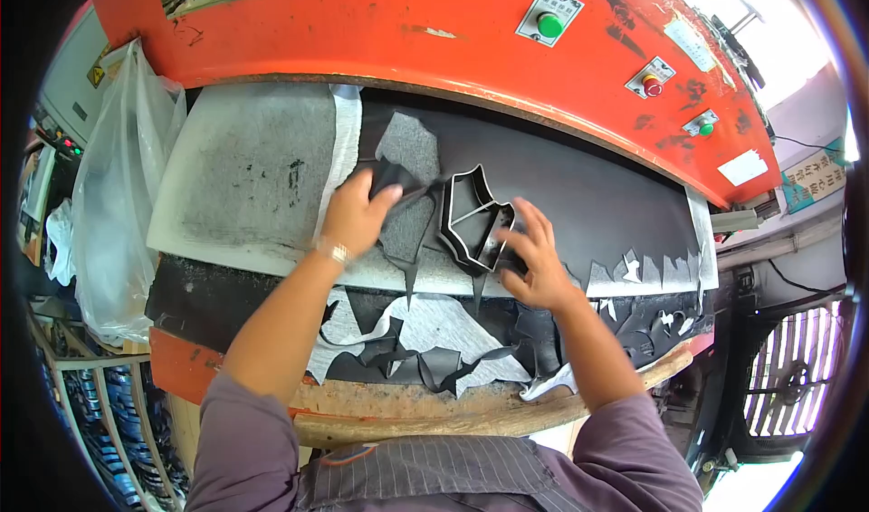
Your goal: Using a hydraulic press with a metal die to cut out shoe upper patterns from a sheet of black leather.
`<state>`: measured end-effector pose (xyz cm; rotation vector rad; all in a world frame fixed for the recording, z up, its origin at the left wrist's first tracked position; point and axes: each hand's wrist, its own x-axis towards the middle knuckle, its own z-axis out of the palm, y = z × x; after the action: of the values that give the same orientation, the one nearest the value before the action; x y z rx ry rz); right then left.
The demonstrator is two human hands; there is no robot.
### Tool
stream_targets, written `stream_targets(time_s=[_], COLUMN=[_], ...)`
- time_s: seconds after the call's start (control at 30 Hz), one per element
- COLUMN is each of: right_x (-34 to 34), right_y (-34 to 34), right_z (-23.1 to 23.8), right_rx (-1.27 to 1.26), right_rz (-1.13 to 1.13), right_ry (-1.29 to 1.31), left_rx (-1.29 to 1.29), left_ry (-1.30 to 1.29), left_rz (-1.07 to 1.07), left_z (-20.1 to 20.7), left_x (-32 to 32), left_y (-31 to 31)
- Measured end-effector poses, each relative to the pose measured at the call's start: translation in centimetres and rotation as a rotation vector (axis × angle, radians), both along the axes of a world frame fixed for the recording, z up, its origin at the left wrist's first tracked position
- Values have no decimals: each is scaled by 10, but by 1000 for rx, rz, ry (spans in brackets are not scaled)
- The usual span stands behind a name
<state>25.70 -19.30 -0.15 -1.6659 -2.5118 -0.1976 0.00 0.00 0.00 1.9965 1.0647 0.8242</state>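
Both forearms come up from the lower edge, purple sleeves pushed to the elbows, reaching onto the press bed under the orange press head.

Left hand: left of the cutting die, wrist cocked, watch band showing. Fingers pinched shut on a small black cut piece, lifted just off the sheet, up and left of the die.

Right hand: just right of the die and below it, palm down, fingers spread, not gripping. Fingertips touch the die's lower right rim and the sheet beside it.

Die: open steel-rule frame, dark, irregular angular outline with an inner dividing wall, standing on its edge. It sits on the black sheet, which runs right of the die across the bed. Left of the die, a grey felt-like backing layer shows through the cut-out holes. Further left, a worn white cutting board, scored and stained.

Below the die, toward the person: offcut scrap, black and grey skeleton strips hanging over the bed's front edge onto a wooden rail. Far left of the die, a clear plastic bag hangs beside the press.
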Motion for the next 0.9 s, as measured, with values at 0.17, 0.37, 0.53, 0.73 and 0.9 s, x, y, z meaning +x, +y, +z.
stream_targets(time_s=[0.17, 0.37, 0.53, 0.73, 0.9], right_x=[-41, -56, -58, -34, -28], right_y=[-7, 8, 14, -3, 26], right_z=[16, 12, 6, 1, 6], right_rx=[-46, -39, 81, 40, 37], right_rz=[-652, -800, -622, -539, -623], right_ry=[511, 339, 446, 407, 511], left_rx=[-474, 127, 50, 155, 252], left_ry=[-143, 310, 114, 56, 62], left_rz=[-68, -346, -432, -355, -218], left_z=[31, 70, 3, -26, -28], left_x=[-65, -71, 3, 29, 44], left_y=[-48, -52, -42, -47, -42])
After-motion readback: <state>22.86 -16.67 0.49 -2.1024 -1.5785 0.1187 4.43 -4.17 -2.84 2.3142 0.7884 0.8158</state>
